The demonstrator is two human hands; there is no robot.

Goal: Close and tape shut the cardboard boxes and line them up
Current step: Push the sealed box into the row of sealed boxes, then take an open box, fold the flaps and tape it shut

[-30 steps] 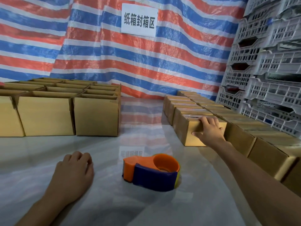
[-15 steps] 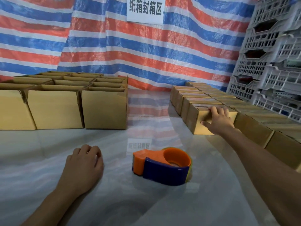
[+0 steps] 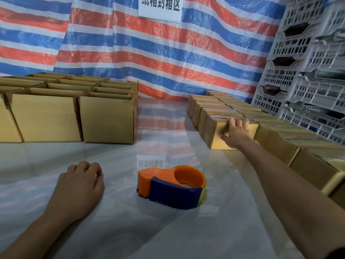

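At about 7 o'clock, nearest me, my left hand (image 3: 78,187) rests palm down on the glossy white floor (image 3: 112,230). Its fingers are loosely curled under and hold nothing. Just beside it, towards 5 o'clock, lies the tape dispenser (image 3: 171,186). It has an orange body, a dark blue guard and a round orange hub, and neither hand touches it.

My right arm reaches out straight towards 2 o'clock. My right hand (image 3: 236,132) lies flat against the front face of the nearest sealed box (image 3: 217,126). The fingers are fairly straight with their tips at the top edge, and the thumb is splayed out to the left, so the hand presses rather than grips.

That box is plain brown cardboard with its top closed and glossy with tape. It stands at the near end of a row of sealed boxes (image 3: 220,109) set touching one another. More closed boxes run beside it on the right.

At 10 o'clock stands a block of open boxes (image 3: 108,120) with their flaps up, and I cannot see what is in them.

Behind it all hangs a red, white and blue striped tarp (image 3: 168,58) with a white sign (image 3: 160,6) at 12 o'clock. Stacked grey plastic crates (image 3: 308,71) rise at 2 o'clock.
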